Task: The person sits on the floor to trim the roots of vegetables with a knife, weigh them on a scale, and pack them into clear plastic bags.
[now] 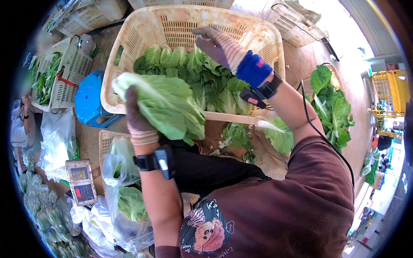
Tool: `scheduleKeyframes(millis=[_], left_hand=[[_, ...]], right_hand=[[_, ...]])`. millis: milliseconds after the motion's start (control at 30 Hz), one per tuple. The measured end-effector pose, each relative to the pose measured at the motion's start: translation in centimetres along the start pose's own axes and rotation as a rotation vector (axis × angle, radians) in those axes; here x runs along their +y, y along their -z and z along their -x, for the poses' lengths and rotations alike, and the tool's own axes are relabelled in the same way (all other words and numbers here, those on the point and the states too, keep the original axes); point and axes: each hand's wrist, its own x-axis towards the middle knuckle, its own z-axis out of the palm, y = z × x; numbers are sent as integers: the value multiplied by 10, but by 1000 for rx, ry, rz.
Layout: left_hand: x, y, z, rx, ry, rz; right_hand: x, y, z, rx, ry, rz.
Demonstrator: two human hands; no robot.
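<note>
My left hand [135, 111], in a dark striped-cuff glove, is closed around the pale base of a head of Chinese cabbage [167, 103]. The cabbage is held up over the near left rim of a large cream plastic crate [112, 79], its green leaves pointing to the right. Above the crate's far side my right hand [213, 43], gloved as well, is empty with its fingers stretched out to the left. Rows of Chinese cabbage heads [172, 58] lie inside the crate, partly covered by the held one.
Loose leaves [236, 137] and one more cabbage [277, 133] lie near my legs. A leafy pile [331, 107] is on the right. Left are a blue stool [89, 101], a digital scale [81, 182], plastic bags [124, 215] and a crate of greens [69, 77]. Another person [21, 124] is at the far left.
</note>
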Motion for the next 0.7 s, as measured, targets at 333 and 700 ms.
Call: scheduleKeyframes(millis=[333,700], left_hand=[[18,10,-9,274,-187,56],[5,2,-13,-102,-189,143]], right_hand=[[145,-118,194,-1332,373,607],[128,-106,157,-1539,401,689]])
